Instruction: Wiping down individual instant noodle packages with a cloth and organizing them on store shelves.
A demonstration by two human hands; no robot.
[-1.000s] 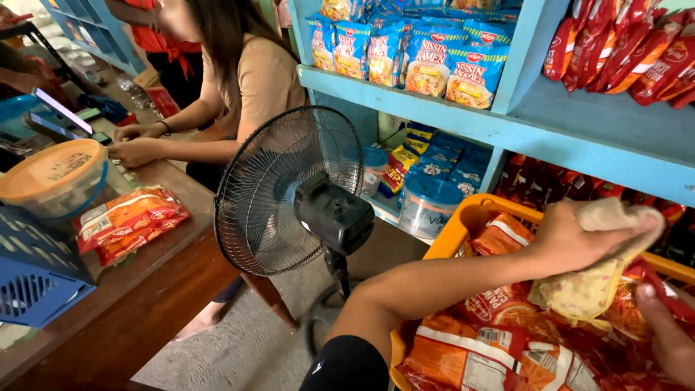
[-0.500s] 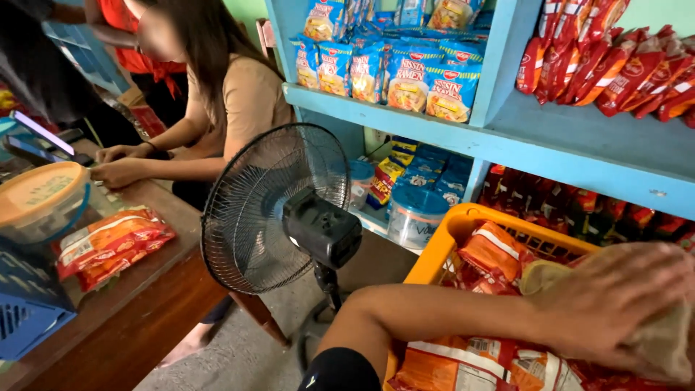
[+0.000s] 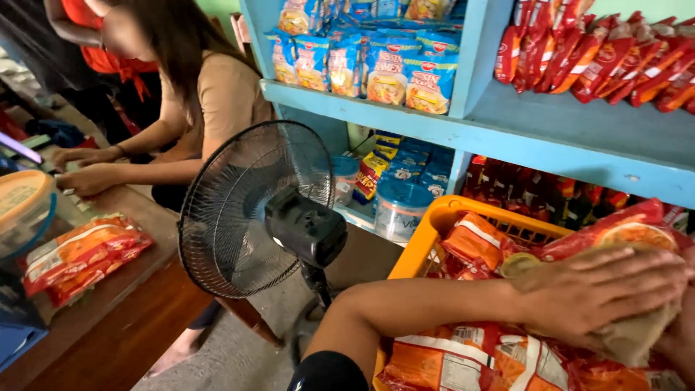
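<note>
My left hand (image 3: pixel 594 293) lies flat on a beige cloth (image 3: pixel 637 337), fingers spread and pressing it down onto the red packets (image 3: pixel 470 358) in the yellow basket (image 3: pixel 416 250) at the near right. A second ago that hand held the cloth bunched up higher, above the basket; since then it has come down and flattened out, so the cloth is now pinned against the packets rather than lifted off them. I read that as wiping or rubbing the packets' tops, with the stroke under way. Of my right hand (image 3: pixel 680 340) only a sliver shows at the right edge, against the cloth; I cannot tell whether it grips it.

The view has also swung right and closer to the basket. Left of it stands a black fan (image 3: pixel 253 210), and past that a person (image 3: pixel 210 94) works at the wooden counter (image 3: pixel 123 304), where another red packet pack (image 3: pixel 79 253) lies. Blue shelves (image 3: pixel 463 123) with noodle packs run along the far side.
</note>
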